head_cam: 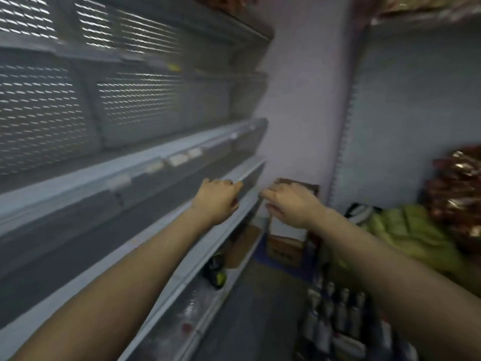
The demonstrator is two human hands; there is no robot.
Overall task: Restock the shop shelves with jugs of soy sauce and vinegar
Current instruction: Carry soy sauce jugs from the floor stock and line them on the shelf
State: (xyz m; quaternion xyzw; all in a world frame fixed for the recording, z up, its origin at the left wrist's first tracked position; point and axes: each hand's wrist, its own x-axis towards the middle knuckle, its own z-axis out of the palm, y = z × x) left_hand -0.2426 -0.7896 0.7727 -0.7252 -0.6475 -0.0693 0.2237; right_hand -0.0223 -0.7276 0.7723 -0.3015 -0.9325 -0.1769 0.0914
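Grey metal shelves run along the left, their boards bare. My left hand reaches out over the front edge of a middle shelf, fingers curled, holding nothing I can see. My right hand hovers beside it with loosely bent fingers, in front of a brown cardboard box on the floor by the wall. Dark bottles with pale caps stand grouped on the floor at the lower right. A dark jug with a yellow-green part sits on the lowest shelf. The frame is blurred.
A pale wall closes the aisle ahead. On the right, another shelf unit holds yellow-green packets and shiny red-brown packets. The grey floor runs between the two units. A flat cardboard piece lies on the bottom shelf.
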